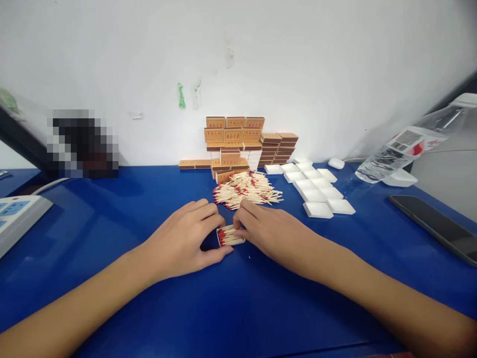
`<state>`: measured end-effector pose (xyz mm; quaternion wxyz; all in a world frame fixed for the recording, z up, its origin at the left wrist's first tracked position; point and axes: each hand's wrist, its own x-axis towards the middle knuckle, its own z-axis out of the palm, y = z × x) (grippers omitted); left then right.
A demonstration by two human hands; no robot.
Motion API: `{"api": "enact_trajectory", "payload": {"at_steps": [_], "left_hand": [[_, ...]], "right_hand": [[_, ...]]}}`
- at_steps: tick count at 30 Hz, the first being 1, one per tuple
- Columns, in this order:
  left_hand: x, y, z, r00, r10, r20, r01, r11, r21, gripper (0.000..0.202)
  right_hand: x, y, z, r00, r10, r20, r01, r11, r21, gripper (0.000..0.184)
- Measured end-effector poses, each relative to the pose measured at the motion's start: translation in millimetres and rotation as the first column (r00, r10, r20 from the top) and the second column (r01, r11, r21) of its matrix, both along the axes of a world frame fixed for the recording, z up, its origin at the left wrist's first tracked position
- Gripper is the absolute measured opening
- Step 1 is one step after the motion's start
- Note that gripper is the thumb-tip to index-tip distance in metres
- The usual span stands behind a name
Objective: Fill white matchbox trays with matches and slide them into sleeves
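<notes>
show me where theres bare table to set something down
Bare blue table lies between the forearms, and left between the power strip and left hand. Crowded at back: loose matches, matchbox stack, white trays.

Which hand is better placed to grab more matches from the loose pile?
Probably the right hand: its fingertips lie just in front of the loose match pile, while the left hand wraps around the filled matchbox tray, steadying it.

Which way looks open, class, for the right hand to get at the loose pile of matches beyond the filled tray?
Probably straight ahead. The right hand lies just short of the loose pile of matches, with only bare blue table between. The filled tray sits nearer the person, between both hands.
</notes>
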<state>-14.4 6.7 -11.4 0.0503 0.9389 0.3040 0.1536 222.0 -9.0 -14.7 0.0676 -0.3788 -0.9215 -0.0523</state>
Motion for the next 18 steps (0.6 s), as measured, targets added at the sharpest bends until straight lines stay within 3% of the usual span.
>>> {"api": "enact_trajectory", "payload": {"at_steps": [12, 18], "left_hand": [[0, 0, 0.6, 1.0, -0.02, -0.01, 0.02, 1.0, -0.004, 0.028], [-1, 1, -1.4, 0.999, -0.034, -0.001, 0.034, 0.999, 0.017, 0.029]], "right_hand": [[-3, -3, 11.0, 0.996, -0.051, -0.079, 0.036, 0.984, -0.173, 0.016], [-2, -2, 11.1, 0.991, -0.037, -0.13, 0.014, 0.985, -0.17, 0.02]]}}
